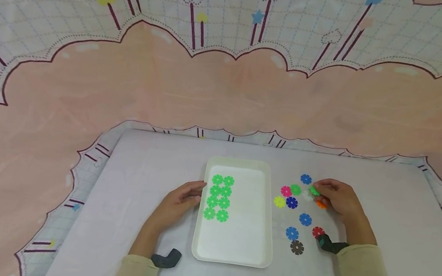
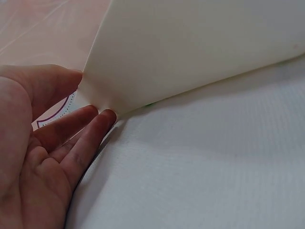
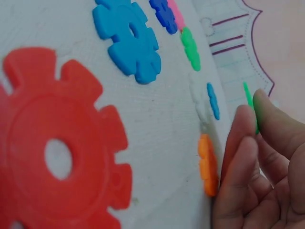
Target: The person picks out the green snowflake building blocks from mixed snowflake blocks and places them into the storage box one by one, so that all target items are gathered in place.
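My right hand (image 1: 339, 199) pinches a green snowflake disc (image 1: 314, 190) between thumb and fingertips; in the right wrist view that green disc (image 3: 249, 102) is seen edge-on, above the surface. Beneath and beside this hand lie an orange disc (image 1: 322, 204), a clear whitish disc (image 1: 308, 195) and a blue disc (image 1: 306, 179). The fingertips of my left hand (image 1: 175, 204) touch the left side of a white tray (image 1: 244, 259). Seen from the left wrist, its thumb and extended fingers meet the tray's wall (image 2: 167, 52). Green discs (image 1: 223, 203) stand in two columns in the tray's left half.
Right of the tray are scattered a pink disc (image 1: 286, 191), another green disc (image 1: 295, 189), a yellow disc (image 1: 279, 202), several blue discs (image 1: 305, 219), a brown disc (image 1: 296, 247) and a red disc (image 1: 318, 232). A patterned cloth (image 1: 227, 92) hangs behind the table.
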